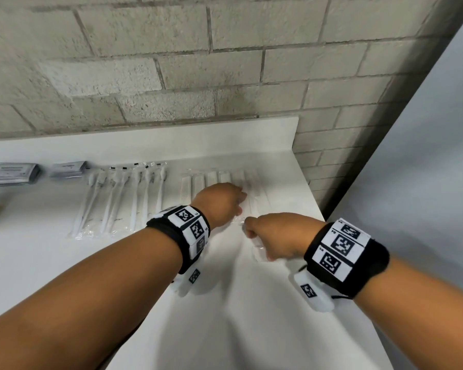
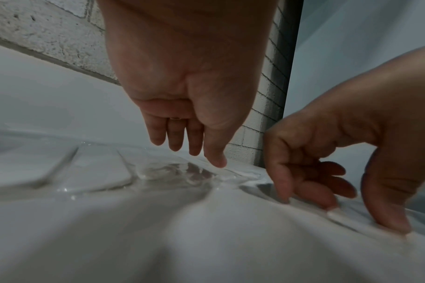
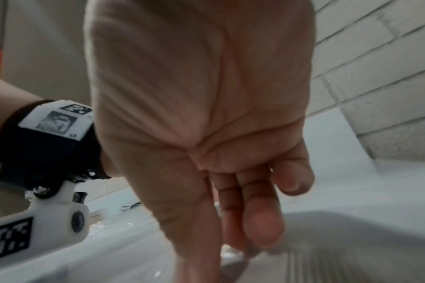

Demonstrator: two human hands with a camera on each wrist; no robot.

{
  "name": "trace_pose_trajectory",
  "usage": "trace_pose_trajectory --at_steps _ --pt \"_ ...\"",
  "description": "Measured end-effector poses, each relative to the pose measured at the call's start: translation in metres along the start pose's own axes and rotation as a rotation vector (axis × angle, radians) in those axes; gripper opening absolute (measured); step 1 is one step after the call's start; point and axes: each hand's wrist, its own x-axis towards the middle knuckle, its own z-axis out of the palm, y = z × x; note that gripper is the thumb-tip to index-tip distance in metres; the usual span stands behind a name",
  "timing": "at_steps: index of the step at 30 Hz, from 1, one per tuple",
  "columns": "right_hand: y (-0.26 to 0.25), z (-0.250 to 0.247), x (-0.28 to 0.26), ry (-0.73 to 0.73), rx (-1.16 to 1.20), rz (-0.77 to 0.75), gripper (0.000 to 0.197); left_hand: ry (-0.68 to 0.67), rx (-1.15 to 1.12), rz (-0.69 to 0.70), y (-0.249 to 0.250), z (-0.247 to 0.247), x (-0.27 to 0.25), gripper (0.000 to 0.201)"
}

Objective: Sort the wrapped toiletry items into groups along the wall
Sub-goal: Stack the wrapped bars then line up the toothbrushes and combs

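hands meet over the white counter (image 1: pixel 251 303) by the grey brick wall (image 1: pixel 171 62). left hand (image 1: pixel 221 202) hangs with loose straight fingers (image 2: pixel 215 153) touching a clear wrapper in the row of white wrapped combs (image 1: pixel 211 180). right hand (image 1: pixel 274 237) pinches one clear-wrapped white comb (image 1: pixel 259 252) lying on the counter. white wrapped toothbrushes (image 1: pixel 123 198) and grey flat packets (image 1: pixel 14 173) lie further left along the wall.

We see a white counter (image 1: pixel 51 263) bearing grey packets (image 1: pixel 12 173), wrapped toothbrushes (image 1: pixel 118 198) and wrapped combs (image 1: pixel 198 182) along its back edge.
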Motion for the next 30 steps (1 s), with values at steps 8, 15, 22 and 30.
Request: trace_pose_trajectory --at_steps 8,15,22,30 --pt "0.027 -0.022 -0.001 0.084 0.264 0.03 0.019 0.033 -0.066 -0.041 -0.003 0.004 0.013 0.037" --pt "0.096 -0.063 0.002 0.896 1.145 0.339 0.026 0.104 -0.092 -0.059 -0.004 0.015 0.032 0.041" --pt "0.108 -0.021 0.037 0.518 0.772 0.692 0.013 0.082 -0.038 0.095 0.005 0.024 0.038 0.049" --pt "0.093 -0.022 0.04 0.342 0.265 0.368 0.047 0.075 -0.116 0.069 0.005 0.022 0.038 0.046"
